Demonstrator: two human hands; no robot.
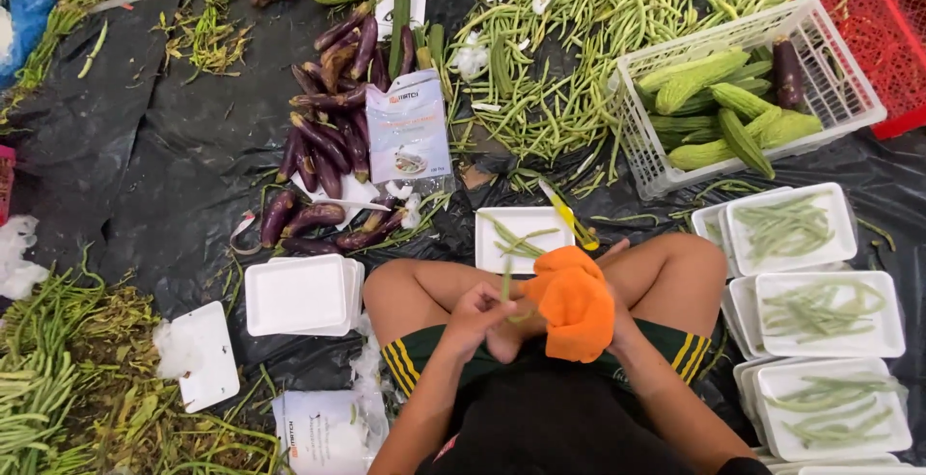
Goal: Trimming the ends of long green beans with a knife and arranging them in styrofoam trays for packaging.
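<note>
I sit cross-legged on black plastic sheeting. My left hand (475,319) pinches a green bean (505,285) in front of my lap. My right hand (576,303) wears an orange cloth glove and meets the left hand at the same bean. Just beyond my knees lies a white foam tray (555,225) with a few beans on it, and a yellow-handled knife (573,217) rests at its right edge.
Filled foam trays of beans (791,226) are stacked at my right. Empty foam trays (297,294) lie at my left. Purple eggplants (323,142), a heap of green beans (579,41), a white basket (839,80) of bitter gourds and a red crate (883,22) lie ahead.
</note>
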